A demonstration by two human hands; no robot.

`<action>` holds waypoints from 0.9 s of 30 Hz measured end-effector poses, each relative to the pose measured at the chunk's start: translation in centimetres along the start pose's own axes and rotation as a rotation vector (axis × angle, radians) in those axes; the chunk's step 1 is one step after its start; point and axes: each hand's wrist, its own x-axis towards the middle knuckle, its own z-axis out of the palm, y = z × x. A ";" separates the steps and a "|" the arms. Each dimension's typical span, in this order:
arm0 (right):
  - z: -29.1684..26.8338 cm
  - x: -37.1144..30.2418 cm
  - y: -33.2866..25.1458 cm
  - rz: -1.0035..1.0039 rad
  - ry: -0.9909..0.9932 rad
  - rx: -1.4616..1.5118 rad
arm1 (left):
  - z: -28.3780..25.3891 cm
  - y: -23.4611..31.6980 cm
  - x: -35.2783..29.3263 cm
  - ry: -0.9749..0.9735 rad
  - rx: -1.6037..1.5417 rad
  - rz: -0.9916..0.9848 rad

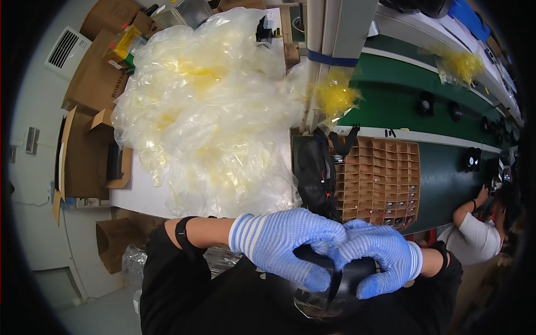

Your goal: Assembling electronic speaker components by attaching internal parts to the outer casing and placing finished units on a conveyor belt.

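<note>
Knit-gloved hands (290, 237) clasp a glossy, rounded black object (345, 283).

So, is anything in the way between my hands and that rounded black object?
Nothing visible except the blue gloves you're wearing: your left hand and right hand are both on the rounded black object.

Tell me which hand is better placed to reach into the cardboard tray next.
Likely the right hand: the divided cardboard tray lies almost straight ahead of it, while the left hand sits farther to the left. Both are on the black object, so the right must let go first.
</note>
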 end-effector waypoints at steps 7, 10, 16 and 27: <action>-0.1 -1.6 -0.6 -0.115 0.343 -0.705 | 1.0 -3.7 -2.2 0.490 -0.461 -0.086; 2.1 -0.6 -0.1 -0.068 0.386 -0.899 | 0.7 -4.8 -2.0 0.704 -0.444 -0.046; 2.7 0.3 1.2 0.003 0.418 -0.863 | 1.2 -5.8 -1.8 0.754 -0.357 -0.085; 3.6 0.7 1.8 0.007 0.271 -1.136 | 1.9 -8.4 -1.8 0.790 -0.443 -0.173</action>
